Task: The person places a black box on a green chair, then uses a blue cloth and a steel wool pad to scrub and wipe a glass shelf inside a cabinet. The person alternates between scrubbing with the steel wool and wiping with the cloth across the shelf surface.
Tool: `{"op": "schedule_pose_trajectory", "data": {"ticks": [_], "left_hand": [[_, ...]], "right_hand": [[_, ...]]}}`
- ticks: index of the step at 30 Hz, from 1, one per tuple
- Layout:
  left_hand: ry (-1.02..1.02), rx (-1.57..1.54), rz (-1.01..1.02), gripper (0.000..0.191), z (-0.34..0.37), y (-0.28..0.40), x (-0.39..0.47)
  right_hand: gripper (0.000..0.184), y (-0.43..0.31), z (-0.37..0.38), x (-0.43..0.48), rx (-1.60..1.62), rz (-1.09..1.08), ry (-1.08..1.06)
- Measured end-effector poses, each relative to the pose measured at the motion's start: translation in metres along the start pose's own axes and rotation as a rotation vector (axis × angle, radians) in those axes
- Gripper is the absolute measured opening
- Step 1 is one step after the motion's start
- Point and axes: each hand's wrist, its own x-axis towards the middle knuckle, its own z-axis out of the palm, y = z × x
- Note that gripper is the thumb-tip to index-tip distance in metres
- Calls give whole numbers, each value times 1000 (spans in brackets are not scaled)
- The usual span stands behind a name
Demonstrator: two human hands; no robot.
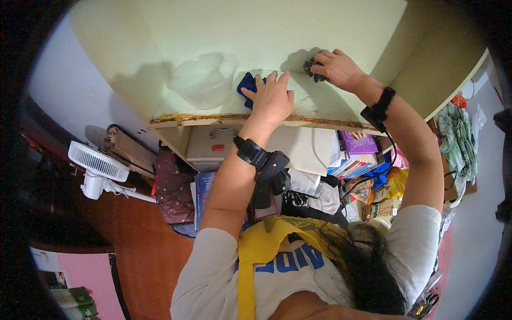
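My right hand (336, 70) grips a dark grey scouring pad (316, 69) where the pale back panel meets the cabinet shelf (308, 94). Near the shelf's middle, my left hand (272, 96) has its fingers spread, resting on or just over the shelf beside a dark blue cloth (247, 90); the hand covers part of the cloth, and whether they touch is unclear. Left of the cloth stands a clear plastic basin (206, 82). Brown, worn patches run along the shelf's front edge (200, 118). Each wrist wears a black strap with a device.
Below the shelf are a metal box (210, 148), books (356, 162), a purple packet (358, 143) and piled cloths and bags. A white fan (98, 164) stands at the left. Green patterned fabric (458, 140) hangs at the right, beyond the cabinet's side panel (444, 76).
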Motion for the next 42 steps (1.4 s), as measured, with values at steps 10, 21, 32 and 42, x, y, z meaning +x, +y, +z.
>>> {"op": "schedule_pose_trajectory", "data": {"ticks": [10, 21, 32, 42], "left_hand": [[-44, 58, 41, 41, 13, -24, -7], [-10, 40, 58, 41, 14, -28, -12], [-22, 118, 33, 44, 18, -21, -11], [36, 94, 63, 44, 20, -26, -16]], "right_hand": [[23, 8, 41, 18, -133, -158, -128], [9, 0, 40, 52, -82, -210, 50], [13, 3, 43, 30, -3, -65, 29], [13, -1, 31, 42, -54, 9, -92]]}}
